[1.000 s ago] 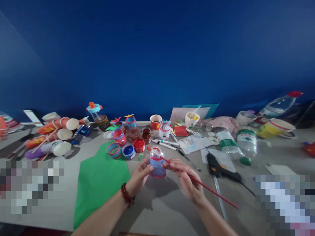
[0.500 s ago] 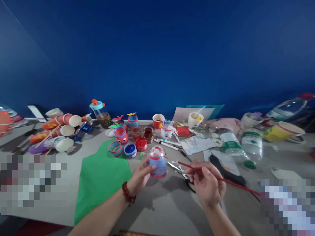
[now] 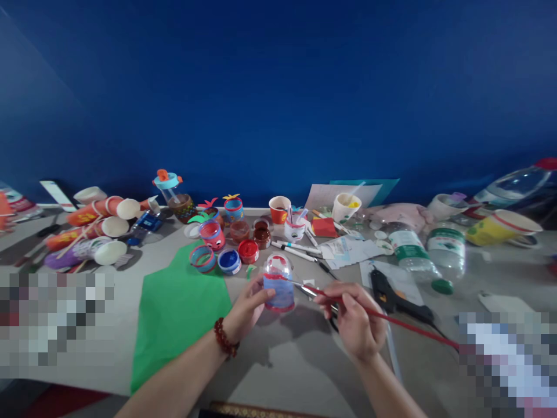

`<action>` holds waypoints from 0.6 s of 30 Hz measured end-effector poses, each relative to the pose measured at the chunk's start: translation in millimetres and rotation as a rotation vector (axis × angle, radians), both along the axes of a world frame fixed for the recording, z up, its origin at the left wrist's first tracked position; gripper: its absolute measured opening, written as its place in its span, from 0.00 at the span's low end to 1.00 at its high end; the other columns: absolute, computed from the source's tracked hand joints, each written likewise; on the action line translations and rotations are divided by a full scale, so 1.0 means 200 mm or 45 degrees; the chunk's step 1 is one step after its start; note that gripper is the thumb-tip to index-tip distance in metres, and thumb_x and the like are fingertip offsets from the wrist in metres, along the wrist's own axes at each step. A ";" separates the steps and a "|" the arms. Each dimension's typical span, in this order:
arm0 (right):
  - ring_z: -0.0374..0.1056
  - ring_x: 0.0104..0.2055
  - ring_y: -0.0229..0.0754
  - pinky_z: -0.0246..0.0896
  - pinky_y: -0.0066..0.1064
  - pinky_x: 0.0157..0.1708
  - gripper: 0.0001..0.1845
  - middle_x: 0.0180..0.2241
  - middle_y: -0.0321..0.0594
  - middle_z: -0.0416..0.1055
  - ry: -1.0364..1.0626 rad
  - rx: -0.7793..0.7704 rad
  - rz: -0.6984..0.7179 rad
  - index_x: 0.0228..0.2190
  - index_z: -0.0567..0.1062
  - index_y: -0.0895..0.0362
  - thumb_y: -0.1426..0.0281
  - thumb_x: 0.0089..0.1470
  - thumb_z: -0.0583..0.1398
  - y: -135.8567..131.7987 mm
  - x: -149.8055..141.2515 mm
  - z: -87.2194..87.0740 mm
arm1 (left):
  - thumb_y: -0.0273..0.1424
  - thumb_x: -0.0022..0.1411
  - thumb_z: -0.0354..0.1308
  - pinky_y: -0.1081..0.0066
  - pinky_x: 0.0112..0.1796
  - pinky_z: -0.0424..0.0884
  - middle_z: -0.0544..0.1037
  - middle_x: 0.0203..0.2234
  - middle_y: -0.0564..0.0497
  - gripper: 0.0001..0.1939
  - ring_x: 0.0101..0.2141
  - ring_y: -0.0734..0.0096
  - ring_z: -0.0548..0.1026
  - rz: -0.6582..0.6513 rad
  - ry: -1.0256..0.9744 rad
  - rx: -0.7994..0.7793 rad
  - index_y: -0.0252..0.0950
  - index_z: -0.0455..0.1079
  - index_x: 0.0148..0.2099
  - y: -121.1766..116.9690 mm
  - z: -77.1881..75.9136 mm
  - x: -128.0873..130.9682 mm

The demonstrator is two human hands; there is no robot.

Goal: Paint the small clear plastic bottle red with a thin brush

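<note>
Item: clear plastic cup (image 3: 279,295), dome up, blue wall w/ red bands, at front-centre of worktop (image 3: 278,383); cannot confirm if base rests on it. L hand (image 3: 249,303) grips cup's L side, thumb in front. Est. light, thin-walled, dents if squeezed; paint poss. wet/slick. Rec. light hold, bare plastic pref. R hand (image 3: 357,320) pinches red paintbrush (image 3: 404,325), tip at upper red band; contact unconfirmed. Adj.: blue paint pot (image 3: 229,262), red paint pot (image 3: 248,251). L: green sheet (image 3: 178,325). R: glue gun (image 3: 394,299).

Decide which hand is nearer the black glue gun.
Right. The right hand, holding a red paintbrush, is just left of the glue gun; the left hand is farther left, holding the blue-painted container.
</note>
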State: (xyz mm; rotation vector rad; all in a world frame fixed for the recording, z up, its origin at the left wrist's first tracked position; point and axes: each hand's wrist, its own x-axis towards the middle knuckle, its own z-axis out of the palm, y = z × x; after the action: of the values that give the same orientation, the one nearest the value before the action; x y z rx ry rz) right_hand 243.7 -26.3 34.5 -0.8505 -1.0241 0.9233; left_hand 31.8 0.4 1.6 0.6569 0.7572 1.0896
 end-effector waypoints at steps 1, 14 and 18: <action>0.74 0.21 0.43 0.65 0.28 0.17 0.12 0.24 0.43 0.81 -0.002 0.000 -0.001 0.29 0.85 0.54 0.66 0.60 0.62 0.00 0.00 0.00 | 0.39 0.46 0.79 0.59 0.48 0.75 0.84 0.41 0.42 0.25 0.45 0.54 0.79 0.001 -0.002 -0.003 0.35 0.81 0.46 0.00 0.00 0.00; 0.72 0.18 0.41 0.63 0.25 0.14 0.11 0.20 0.42 0.80 0.127 -0.027 -0.078 0.25 0.84 0.55 0.66 0.56 0.64 0.02 -0.01 0.04 | 0.40 0.46 0.79 0.60 0.48 0.75 0.83 0.42 0.43 0.26 0.45 0.57 0.78 -0.012 -0.004 -0.002 0.35 0.82 0.47 0.01 0.00 -0.01; 0.75 0.20 0.43 0.65 0.27 0.15 0.12 0.22 0.43 0.81 0.089 -0.035 -0.033 0.27 0.84 0.56 0.65 0.58 0.63 0.02 -0.03 0.03 | 0.39 0.46 0.79 0.59 0.48 0.75 0.83 0.42 0.43 0.26 0.45 0.57 0.78 -0.027 -0.019 0.003 0.35 0.81 0.47 0.00 -0.01 0.00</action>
State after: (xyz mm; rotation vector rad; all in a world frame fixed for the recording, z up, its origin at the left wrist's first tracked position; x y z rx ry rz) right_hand 238.6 -22.8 40.1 -0.8464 -0.9400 0.9409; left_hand 31.1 1.3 -0.2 0.6568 0.7351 1.0748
